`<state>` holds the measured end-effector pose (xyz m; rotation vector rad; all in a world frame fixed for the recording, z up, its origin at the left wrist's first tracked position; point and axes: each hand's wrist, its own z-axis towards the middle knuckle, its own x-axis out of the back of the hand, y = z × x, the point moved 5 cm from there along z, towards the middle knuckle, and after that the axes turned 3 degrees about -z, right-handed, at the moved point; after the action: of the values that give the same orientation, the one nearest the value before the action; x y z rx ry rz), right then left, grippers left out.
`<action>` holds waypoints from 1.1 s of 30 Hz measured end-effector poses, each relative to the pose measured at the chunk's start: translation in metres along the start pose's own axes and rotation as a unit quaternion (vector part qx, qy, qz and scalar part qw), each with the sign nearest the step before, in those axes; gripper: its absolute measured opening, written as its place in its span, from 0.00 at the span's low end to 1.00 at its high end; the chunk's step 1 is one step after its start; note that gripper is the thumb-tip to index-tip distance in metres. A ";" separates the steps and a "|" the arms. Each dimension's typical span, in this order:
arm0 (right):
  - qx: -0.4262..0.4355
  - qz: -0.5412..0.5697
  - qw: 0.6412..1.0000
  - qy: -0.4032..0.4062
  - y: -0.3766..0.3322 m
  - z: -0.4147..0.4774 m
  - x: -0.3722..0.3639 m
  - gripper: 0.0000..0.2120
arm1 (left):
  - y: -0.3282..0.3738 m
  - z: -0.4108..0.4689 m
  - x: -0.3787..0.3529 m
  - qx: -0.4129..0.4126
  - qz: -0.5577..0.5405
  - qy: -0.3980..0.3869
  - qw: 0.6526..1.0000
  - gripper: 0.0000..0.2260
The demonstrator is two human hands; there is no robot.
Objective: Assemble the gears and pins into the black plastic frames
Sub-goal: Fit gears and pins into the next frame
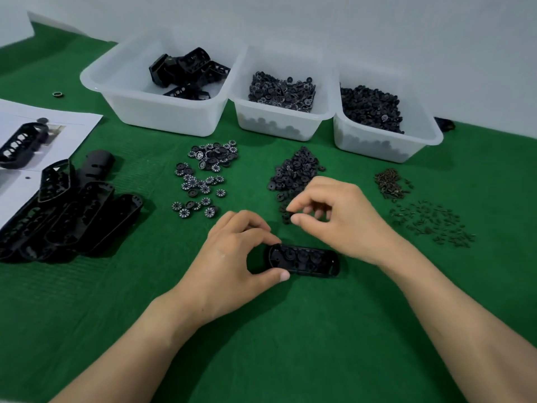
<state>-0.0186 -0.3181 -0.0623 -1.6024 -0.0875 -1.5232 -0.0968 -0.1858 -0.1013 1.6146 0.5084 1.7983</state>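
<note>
Frame (308, 260) in left grip (232, 257), right grip (343, 216) pinching black gear (288, 213), printed gears (190, 179) illegible

Green table (290, 330): three bins (162, 117) along the far edge, paper (75, 126) and frames (72, 210) at the left edge, gears (213, 157) mid-surface, pins (390, 186) toward the right edge, one frame (308, 258) nearer the front.

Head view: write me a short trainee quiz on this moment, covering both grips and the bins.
1. True or false: the left grip holds the black frame on the green mat.
2. The right grip pinches: A) a small black gear; B) a brass pin; C) a paper sheet.
3. How many white bins stand at the back?
Key: 1 true; 2 A; 3 three.
</note>
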 end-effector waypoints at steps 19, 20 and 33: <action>0.033 -0.030 0.997 -0.067 0.002 -0.032 0.000 0.06 | 0.001 0.001 0.002 0.002 0.003 -0.001 1.000 0.18; 0.010 -0.019 0.998 -0.051 0.007 -0.026 0.003 0.07 | 0.001 0.001 0.002 0.002 0.003 -0.003 1.000 0.18; -0.090 -0.023 0.996 -0.012 0.030 -0.010 -0.008 0.07 | 0.000 0.001 0.001 0.005 -0.007 -0.001 1.000 0.18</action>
<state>-0.0099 -0.3380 -0.0863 -1.7715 0.0010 -1.5845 -0.0960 -0.1853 -0.1006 1.6147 0.5264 1.7872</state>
